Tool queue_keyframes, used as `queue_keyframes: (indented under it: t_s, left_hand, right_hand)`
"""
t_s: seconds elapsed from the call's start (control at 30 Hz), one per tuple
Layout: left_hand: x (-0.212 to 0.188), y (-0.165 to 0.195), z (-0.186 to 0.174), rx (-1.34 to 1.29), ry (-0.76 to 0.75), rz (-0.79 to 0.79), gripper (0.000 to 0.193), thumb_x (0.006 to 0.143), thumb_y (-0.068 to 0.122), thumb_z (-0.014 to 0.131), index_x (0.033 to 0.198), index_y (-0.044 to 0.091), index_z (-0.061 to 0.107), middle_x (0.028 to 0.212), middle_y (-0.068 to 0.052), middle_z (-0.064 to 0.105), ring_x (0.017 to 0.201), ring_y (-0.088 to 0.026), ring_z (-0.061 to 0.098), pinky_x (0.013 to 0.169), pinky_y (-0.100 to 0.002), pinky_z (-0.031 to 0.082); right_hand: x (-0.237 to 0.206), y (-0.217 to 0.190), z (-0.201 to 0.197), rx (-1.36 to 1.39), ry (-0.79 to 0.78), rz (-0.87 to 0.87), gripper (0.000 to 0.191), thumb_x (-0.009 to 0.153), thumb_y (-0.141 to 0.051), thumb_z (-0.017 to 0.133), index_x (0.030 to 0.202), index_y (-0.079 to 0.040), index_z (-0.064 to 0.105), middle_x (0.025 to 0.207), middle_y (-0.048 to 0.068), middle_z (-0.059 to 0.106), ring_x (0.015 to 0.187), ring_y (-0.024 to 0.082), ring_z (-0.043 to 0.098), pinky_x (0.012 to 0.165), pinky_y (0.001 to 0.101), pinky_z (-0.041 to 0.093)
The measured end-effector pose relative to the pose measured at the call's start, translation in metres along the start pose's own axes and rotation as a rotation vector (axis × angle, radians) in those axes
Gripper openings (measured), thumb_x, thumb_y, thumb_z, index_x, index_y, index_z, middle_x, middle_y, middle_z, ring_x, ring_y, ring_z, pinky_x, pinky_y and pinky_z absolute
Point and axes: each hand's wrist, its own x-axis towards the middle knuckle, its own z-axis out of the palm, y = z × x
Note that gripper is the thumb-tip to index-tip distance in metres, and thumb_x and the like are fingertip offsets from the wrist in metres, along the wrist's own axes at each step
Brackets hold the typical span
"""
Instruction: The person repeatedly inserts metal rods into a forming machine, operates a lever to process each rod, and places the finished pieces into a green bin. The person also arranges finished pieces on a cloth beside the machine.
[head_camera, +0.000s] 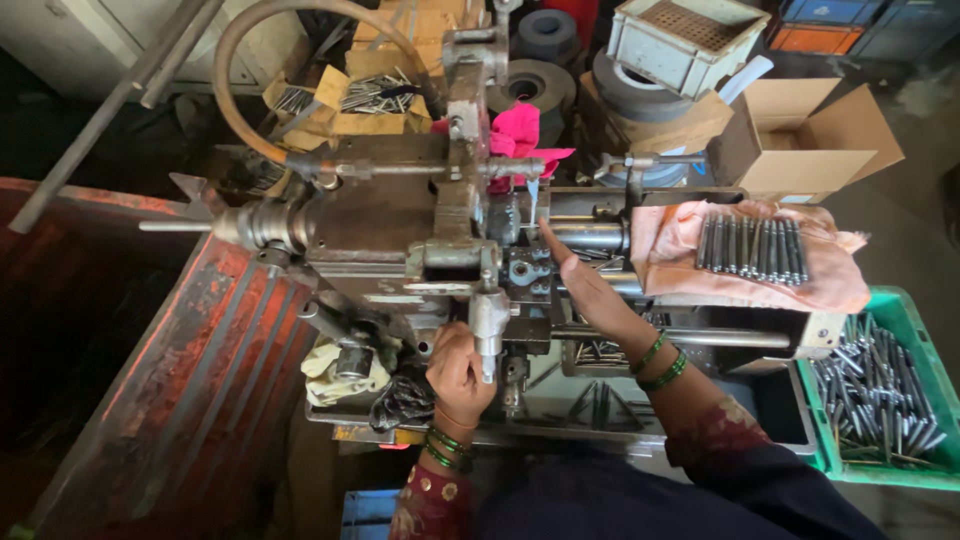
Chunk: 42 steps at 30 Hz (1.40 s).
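Greasy dull metal machine (420, 230), shiny steel rods (752, 247) on matt pink cloth (670, 255) — glossy green plastic crate (905, 325)

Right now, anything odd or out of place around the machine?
Mostly a working mess. The pink cloth bearing a row of grey metal rods sags over the machine's right end. Crumpled rags are stuffed under the lever gripped by the left hand. Nothing visibly spilled or broken.

Head camera looks steeply down, close over the machine (420, 230)

support: machine bed (400, 215) | on it: peach cloth (680, 250) with metal rods (750, 245)
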Motion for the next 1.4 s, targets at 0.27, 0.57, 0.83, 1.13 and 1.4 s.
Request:
queue_keyframes:
  t_s: [0.27,0.57,0.83,1.13,1.4]
  left_hand:
    - [-0.006,-0.004,0.001,0.026,-0.005,0.019,0.014,0.089,-0.002,0.06,0.08,0.0,0.05,0.079,-0.018,0.058,0.072,-0.035,0.059,0.074,-0.041,0.052]
    - [-0.004,-0.007,0.003,0.027,-0.026,0.036,0.018,0.09,0.0,0.062,0.078,0.0,0.05,0.077,-0.017,0.058,0.072,-0.035,0.06,0.075,-0.042,0.052]
    - [-0.004,-0.008,0.0,0.024,-0.035,0.036,0.009,0.083,-0.008,0.06,0.09,-0.002,0.061,0.087,-0.017,0.067,0.079,-0.035,0.066,0.078,-0.041,0.053]
    - [0.0,-0.012,0.006,0.024,-0.041,0.033,0.02,0.079,-0.012,0.059,0.094,-0.001,0.067,0.086,-0.016,0.067,0.081,-0.034,0.066,0.08,-0.041,0.053]
    - [-0.017,-0.026,0.013,-0.01,-0.036,0.025,0.018,0.081,-0.009,0.059,0.095,-0.002,0.067,0.086,-0.016,0.067,0.08,-0.033,0.067,0.078,-0.041,0.052]
  right_hand:
    - [-0.003,0.009,0.0,0.056,0.013,-0.019,0.076,0.11,-0.054,0.019,0.163,0.002,0.018,0.173,0.014,0.019,0.16,0.025,0.015,0.129,0.0368,0.01]
    - [-0.003,0.006,0.0,0.039,0.03,-0.002,0.072,0.112,-0.05,0.019,0.163,0.001,0.019,0.172,0.014,0.021,0.16,0.024,0.016,0.129,0.0371,0.011]
    - [-0.011,-0.003,-0.001,-0.026,0.159,0.138,0.06,0.109,-0.045,0.037,0.15,-0.002,0.047,0.154,0.014,0.05,0.146,0.024,0.042,0.122,0.0361,0.028]
    - [-0.041,-0.034,-0.009,-0.898,0.288,-0.106,0.03,0.096,-0.018,0.064,0.121,-0.003,0.07,0.116,0.015,0.069,0.108,0.031,0.062,0.096,0.0423,0.048]
    - [-0.05,0.01,-0.105,-1.401,0.615,0.111,0.017,0.092,-0.016,0.067,0.104,-0.004,0.069,0.103,0.017,0.064,0.093,0.034,0.057,0.078,0.049,0.045]
